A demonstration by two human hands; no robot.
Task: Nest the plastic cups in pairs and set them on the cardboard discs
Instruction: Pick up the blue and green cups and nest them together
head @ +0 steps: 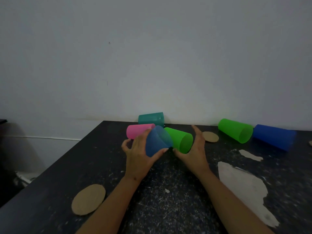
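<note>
My left hand (138, 152) grips a light blue cup (156, 142), held tilted above the dark table (168, 191). My right hand (194, 149) is spread around a green cup (180, 140) lying on its side, thumb under its rim, fingers apart. A pink cup (136, 130) lies on its side behind my left hand, and a teal cup (151, 119) lies by the wall. Farther right lie a second green cup (235, 130) and a dark blue cup (273, 136). One cardboard disc (88, 199) lies near left, another cardboard disc (211, 136) sits beyond my right hand.
The table's black surface is chipped, with pale bare patches (241, 188) at the right. A grey wall (152, 56) runs directly behind the table. The table's left edge (67, 157) drops off to a dim floor. A sliver of a further disc (310, 143) shows at the right edge.
</note>
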